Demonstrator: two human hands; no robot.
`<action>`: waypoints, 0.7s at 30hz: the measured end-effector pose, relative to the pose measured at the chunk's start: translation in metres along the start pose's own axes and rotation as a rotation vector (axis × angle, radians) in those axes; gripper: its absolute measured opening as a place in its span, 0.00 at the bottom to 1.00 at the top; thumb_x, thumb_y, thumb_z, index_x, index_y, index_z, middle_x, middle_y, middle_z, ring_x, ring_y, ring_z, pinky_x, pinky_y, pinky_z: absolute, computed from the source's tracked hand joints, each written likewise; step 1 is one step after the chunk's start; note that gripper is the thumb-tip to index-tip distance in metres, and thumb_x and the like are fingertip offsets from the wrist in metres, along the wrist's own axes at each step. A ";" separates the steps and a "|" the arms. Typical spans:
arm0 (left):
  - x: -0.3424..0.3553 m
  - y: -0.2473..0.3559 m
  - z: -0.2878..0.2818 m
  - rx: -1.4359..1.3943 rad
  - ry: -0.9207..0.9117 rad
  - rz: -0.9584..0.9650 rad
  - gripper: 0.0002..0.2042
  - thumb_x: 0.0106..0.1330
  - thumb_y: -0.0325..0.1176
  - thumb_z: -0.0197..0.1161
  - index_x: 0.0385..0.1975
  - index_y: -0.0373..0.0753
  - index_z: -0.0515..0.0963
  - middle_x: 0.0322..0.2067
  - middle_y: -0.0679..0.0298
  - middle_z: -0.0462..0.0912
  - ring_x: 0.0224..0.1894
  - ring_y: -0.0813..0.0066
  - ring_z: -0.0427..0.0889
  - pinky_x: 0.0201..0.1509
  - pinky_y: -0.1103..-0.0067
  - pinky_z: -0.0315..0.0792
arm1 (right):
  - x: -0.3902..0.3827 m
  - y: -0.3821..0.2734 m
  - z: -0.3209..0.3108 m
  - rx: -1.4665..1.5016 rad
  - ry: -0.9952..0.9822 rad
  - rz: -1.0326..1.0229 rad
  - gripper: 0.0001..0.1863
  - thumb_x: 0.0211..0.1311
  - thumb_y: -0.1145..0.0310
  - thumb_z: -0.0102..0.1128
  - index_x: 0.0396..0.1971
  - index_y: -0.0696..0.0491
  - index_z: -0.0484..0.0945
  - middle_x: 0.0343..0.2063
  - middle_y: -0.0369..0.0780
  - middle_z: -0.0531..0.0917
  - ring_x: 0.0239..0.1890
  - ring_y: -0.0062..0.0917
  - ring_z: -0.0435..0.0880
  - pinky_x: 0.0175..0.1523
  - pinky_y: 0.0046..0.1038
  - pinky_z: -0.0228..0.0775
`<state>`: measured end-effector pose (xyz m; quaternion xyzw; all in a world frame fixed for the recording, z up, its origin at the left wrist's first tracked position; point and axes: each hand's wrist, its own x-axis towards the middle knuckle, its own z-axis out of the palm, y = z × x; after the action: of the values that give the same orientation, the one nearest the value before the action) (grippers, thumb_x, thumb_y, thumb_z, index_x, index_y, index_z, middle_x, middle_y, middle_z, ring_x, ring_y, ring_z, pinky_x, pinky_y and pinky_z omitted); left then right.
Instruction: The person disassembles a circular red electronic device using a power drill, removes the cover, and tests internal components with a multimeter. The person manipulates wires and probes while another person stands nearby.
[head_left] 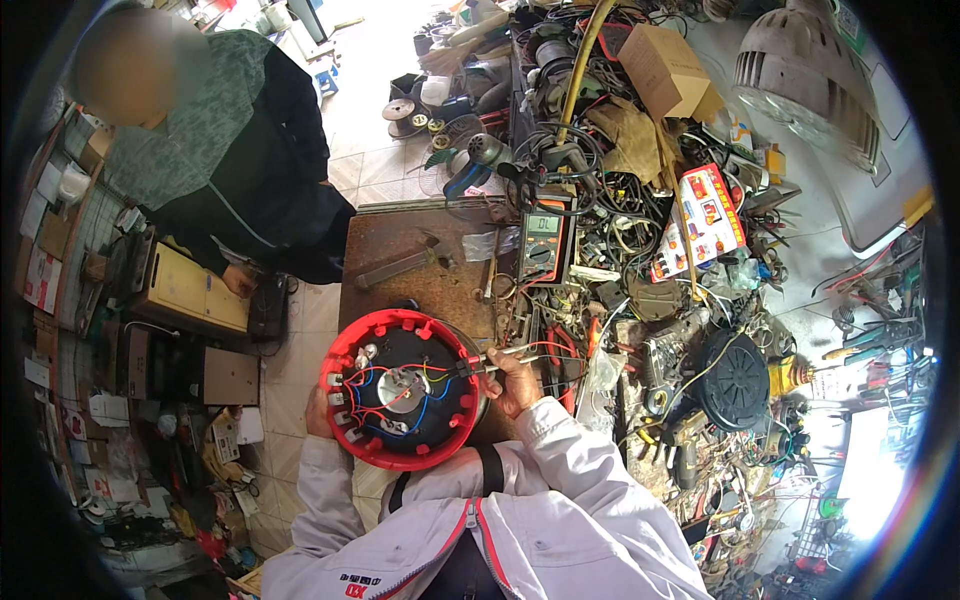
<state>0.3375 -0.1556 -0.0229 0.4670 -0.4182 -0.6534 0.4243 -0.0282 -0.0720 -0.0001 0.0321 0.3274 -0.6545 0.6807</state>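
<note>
A round red housing (467, 423) with a black inside is tilted up in front of me, at the bench's near edge. Inside it sits a silver disc-shaped part (401, 390), with red, blue and yellow-green wires running round it. My left hand (318, 412) grips the housing's left rim, its fingers partly hidden behind the wall. At the right rim, my right hand (515, 384) is closed on thin test leads (522, 349), their tips close to the wiring; the exact contact is too small to tell. An orange multimeter (543, 240) with a lit screen lies beyond that hand.
A hammer (400, 262) lies on the wooden bench (385, 235). Tangled cables, tools, a cardboard box (664, 70) and a black round cover (731, 380) crowd the right side. A large lamp (808, 85) hangs upper right. Another person (235, 160) stands at the far left.
</note>
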 end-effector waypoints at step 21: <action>0.001 -0.012 -0.003 0.004 0.263 0.254 0.18 0.68 0.34 0.62 0.52 0.30 0.76 0.56 0.59 0.77 0.53 0.71 0.78 0.59 0.74 0.72 | 0.001 0.002 0.000 -0.069 0.036 -0.018 0.10 0.62 0.65 0.62 0.26 0.53 0.73 0.14 0.36 0.74 0.10 0.19 0.65 0.15 0.23 0.57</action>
<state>0.3378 -0.1529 -0.0353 0.4927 -0.4159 -0.5270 0.5536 -0.0265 -0.0727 -0.0014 0.0174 0.3621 -0.6483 0.6696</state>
